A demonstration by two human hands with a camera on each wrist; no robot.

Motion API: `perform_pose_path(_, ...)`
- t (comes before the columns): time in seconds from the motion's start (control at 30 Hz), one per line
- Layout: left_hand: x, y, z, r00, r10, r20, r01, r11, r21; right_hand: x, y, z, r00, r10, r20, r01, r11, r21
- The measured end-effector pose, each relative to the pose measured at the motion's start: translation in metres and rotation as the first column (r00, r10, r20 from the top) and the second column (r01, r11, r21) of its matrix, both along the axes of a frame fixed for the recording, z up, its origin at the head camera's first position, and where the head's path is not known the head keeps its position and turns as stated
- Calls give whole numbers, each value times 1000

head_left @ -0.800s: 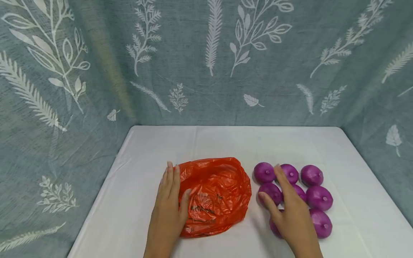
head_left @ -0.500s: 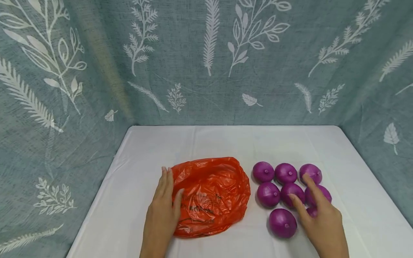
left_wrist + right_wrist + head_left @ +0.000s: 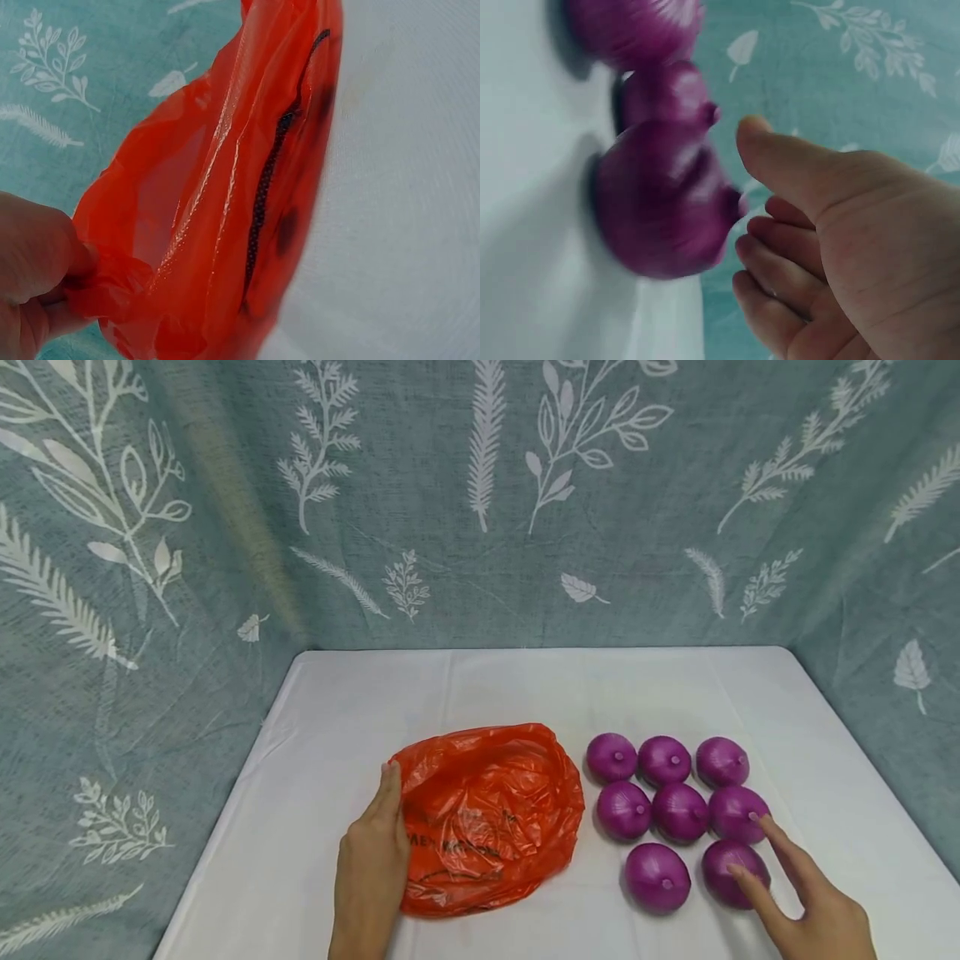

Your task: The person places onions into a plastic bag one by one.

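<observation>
Red bag, head view: A crumpled red plastic bag (image 3: 491, 818), marked with dark lettering, sits near the middle of a white-covered table (image 3: 525, 689), well short of the far edge; a person's left hand (image 3: 370, 864) grips its left side.
Purple onions, head view: Eight purple onions (image 3: 679, 812) sit in rows of three, three and two between the bag and the table's right edge.
Right hand, head view: The right hand (image 3: 817, 906), thumb and forefinger spread, hangs beside the right-hand onion (image 3: 718, 878) of the nearest row, well apart from the left hand.
Backdrop, head view: Blue-green cloth (image 3: 420, 485) with white leaf prints hangs behind the table's far edge.
Bag rim, left wrist view: Thumb and fingers pinch the thin, folded plastic.
Onion row, right wrist view: A gap separates the spread thumb and fingers from the closest onion, slightly blurred.
</observation>
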State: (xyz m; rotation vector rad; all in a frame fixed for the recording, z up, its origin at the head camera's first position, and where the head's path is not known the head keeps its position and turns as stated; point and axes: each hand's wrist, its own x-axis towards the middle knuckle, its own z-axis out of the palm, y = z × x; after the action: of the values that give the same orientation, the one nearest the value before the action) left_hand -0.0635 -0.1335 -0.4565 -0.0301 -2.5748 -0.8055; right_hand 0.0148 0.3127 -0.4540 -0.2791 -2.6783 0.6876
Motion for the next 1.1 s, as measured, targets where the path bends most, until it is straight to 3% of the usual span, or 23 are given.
perform_pose_path(0.13,0,0,0,1000,-3,-17,3,1000,2,6,3,-7,994,-47,97,50,998,-24)
perform_pose_path(0.27,0,0,0,1000,-4,-21,4,1000,6,9,5,-14,960,-76,271,93,994,-51)
perform_pose_path(0.37,1,-1,1,1000,1,-19,0,1000,12,10,6,-21,944,-53,327,69,997,-38)
perform_pose_path(0.53,0,0,4,1000,2,-21,-2,1000,11,12,6,-29,964,-18,264,19,1000,-1)
perform_pose_path(0.73,-2,0,4,999,-2,-36,2,1000,3,14,-4,-31,994,-23,111,27,999,-37)
perform_pose_path(0.93,0,1,3,999,-8,-40,9,1000,8,12,-10,-17,995,-76,57,77,997,-12)
perform_pose_path(1.1,1,2,5,999,-1,-39,2,1000,12,6,-22,0,991,-110,-78,105,992,-64)
